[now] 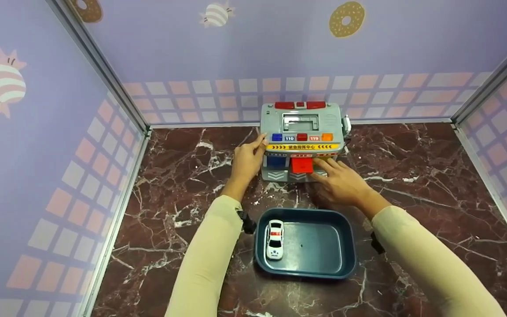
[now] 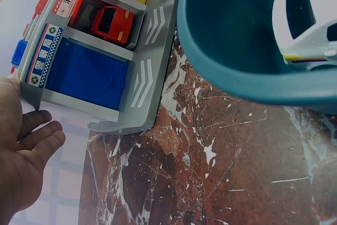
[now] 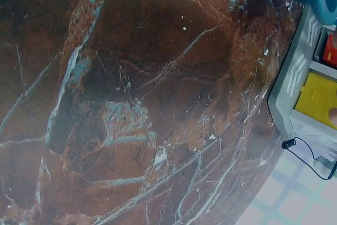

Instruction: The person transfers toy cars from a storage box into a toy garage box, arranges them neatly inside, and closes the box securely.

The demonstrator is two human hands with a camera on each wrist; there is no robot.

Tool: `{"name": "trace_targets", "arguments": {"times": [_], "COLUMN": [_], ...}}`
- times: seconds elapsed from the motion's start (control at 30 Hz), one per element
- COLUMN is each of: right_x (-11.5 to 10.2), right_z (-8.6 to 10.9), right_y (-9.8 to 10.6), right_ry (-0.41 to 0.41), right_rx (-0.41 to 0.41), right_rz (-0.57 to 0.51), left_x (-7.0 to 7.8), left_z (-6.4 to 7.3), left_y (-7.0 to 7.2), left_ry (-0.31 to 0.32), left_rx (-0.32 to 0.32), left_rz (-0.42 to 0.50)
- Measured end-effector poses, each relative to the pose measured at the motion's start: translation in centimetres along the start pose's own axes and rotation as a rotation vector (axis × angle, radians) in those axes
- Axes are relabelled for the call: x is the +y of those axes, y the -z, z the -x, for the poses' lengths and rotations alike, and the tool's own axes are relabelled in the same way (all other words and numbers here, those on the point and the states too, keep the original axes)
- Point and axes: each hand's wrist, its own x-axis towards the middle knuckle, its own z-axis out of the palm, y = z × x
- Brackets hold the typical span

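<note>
A grey toy garage point(image 1: 280, 150) stands against the back wall, with blue, red and yellow doors. The red door point(image 1: 302, 165) is swung up and juts forward. Below it, a red toy car point(image 2: 113, 25) sits in the middle bay. The blue door point(image 2: 87, 72) is down. My left hand point(image 1: 247, 160) rests fingertips on the garage's left roof edge, its other fingers loosely bent beside the wall. My right hand point(image 1: 341, 181) reaches from the right, fingertips at the red door's right edge; one fingertip lies over the yellow door point(image 3: 318, 98).
In front of the garage sits a dark teal tray point(image 1: 348, 246) with a white police car point(image 1: 275, 240) at its left. A black cord point(image 3: 303, 139) shows by the garage's right side. Patterned panels point(image 1: 192, 61) enclose the marbled surface point(image 1: 183, 185).
</note>
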Motion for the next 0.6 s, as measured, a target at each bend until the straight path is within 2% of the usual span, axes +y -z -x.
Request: {"name": "trace_targets", "arguments": {"times": [0.4,0.6], "right_x": [0.33,0.8], "right_z": [-0.06,-0.41], "right_y": [0.85,0.96], "right_ry": [0.029,0.068], "right_rx": [0.019,0.095], "right_rz": [0.015,0.029], "left_x": [-0.03,-0.06], "left_z": [-0.07,-0.06], "left_y": [-0.02,-0.06], "left_ry": [0.013,0.02], "left_rx": [0.004,0.004], "left_rz": [-0.001,-0.002]}}
